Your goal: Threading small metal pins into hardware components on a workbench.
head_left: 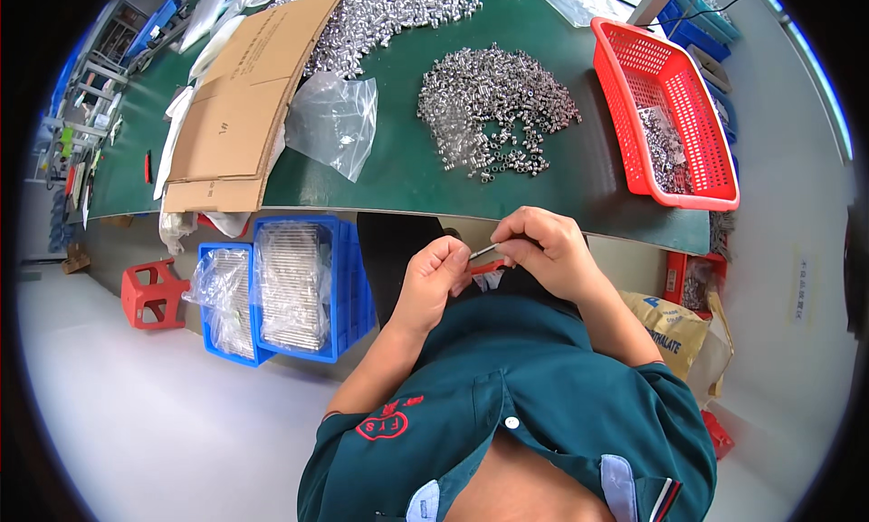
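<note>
My left hand (438, 273) and my right hand (545, 246) are close together in front of my body, just off the table's near edge. Both are closed, with thumb and fingers pinched. A short, thin metal rod (483, 251) spans the gap between them, one end in each hand. Something red (487, 267) shows just below the rod; I cannot make out what it is. Nearest on the green table (398, 173) lies a pile of small shiny metal sleeves (493, 101), with several loose ones along its front.
A red perforated basket (638, 151) with metal parts stands at the right. A cardboard sheet (240, 105), a clear plastic bag (337, 122) and a larger metal heap (398, 15) lie leftward. Below are blue crates (348, 291) of rods and a red stool (154, 294).
</note>
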Motion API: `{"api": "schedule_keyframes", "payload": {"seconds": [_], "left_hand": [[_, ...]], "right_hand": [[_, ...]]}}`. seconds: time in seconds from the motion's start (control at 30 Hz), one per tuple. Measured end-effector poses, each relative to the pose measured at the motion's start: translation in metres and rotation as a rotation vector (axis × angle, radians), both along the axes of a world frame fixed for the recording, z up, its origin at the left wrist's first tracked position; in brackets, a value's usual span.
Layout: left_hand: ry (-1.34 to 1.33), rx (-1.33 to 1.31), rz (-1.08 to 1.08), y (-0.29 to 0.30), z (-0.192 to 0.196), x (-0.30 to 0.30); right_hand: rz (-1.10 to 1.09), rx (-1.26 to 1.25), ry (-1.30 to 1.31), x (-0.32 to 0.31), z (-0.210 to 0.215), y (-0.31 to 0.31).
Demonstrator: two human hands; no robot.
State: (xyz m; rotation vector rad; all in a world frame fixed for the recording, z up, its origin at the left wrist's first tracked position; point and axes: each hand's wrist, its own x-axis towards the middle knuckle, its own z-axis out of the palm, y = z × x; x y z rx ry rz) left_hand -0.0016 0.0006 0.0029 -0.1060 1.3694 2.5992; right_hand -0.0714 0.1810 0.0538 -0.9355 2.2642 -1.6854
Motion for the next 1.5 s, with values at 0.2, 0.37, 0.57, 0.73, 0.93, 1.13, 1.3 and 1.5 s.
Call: {"api": "schedule_keyframes", "payload": {"seconds": [0.2, 0.37, 0.57, 0.73, 0.93, 1.13, 1.3, 1.5], "left_hand": [[0.201, -0.614, 0.234, 0.004, 0.006, 0.004], [0.167, -0.447, 0.175, 0.001, 0.007, 0.004], [-0.07, 0.111, -0.083, -0.008, 0.007, 0.0], [0.008, -0.117, 0.109, -0.001, 0.01, 0.001], [0.074, -0.223, 0.142, -0.001, 0.009, 0.003], [0.082, -0.282, 0.144, 0.002, 0.01, 0.003], [-0.012, -0.029, 0.009, -0.003, 0.013, 0.001], [-0.051, 0.083, -0.038, 0.002, 0.015, 0.0]], "right_hand": [[-0.171, 0.08, 0.009, 0.01, 0.008, -0.011], [-0.079, 0.075, 0.174, 0.005, 0.01, -0.01], [0.082, 0.041, 0.309, 0.001, 0.014, -0.007], [-0.007, -0.123, -0.321, 0.009, 0.01, -0.008], [-0.098, 0.035, -0.186, 0.009, 0.017, -0.009], [-0.108, 0.07, 0.21, 0.005, 0.005, -0.009], [-0.022, 0.029, 0.255, 0.007, 0.009, -0.009], [0.047, 0.051, -0.245, 0.008, 0.013, -0.007]]}}
